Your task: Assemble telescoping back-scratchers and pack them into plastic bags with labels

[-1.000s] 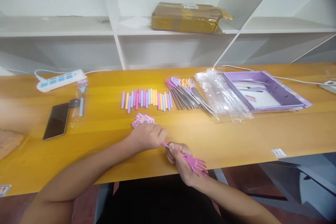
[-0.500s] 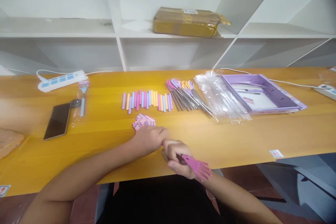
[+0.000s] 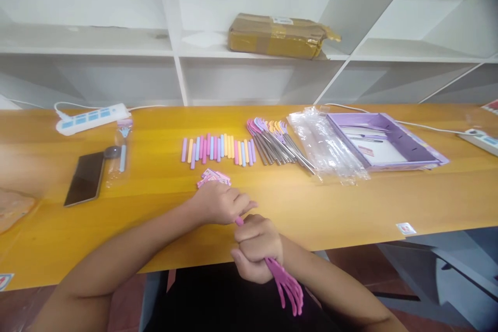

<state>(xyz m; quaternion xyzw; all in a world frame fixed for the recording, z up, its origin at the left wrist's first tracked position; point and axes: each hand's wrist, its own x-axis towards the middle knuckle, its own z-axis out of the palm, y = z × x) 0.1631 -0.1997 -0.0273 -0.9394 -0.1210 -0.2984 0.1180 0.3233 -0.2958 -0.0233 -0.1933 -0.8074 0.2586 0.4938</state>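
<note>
Your left hand (image 3: pixel 223 203) curls around the pink handle (image 3: pixel 239 221) of the scratcher (image 3: pixel 287 286) in the lower centre of the frame; your right hand (image 3: pixel 259 248) is a closed fist about its middle. Its long axis slants, the claw pointing to the lower right, fingers spread.

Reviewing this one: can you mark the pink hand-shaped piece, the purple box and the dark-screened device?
Pink hand-shaped piece (image 3: pixel 279 273): head view, on its palm.
Purple box (image 3: pixel 406 140): head view, on its right inner wall.
Dark-screened device (image 3: pixel 84 178): head view, on its screen.
</note>
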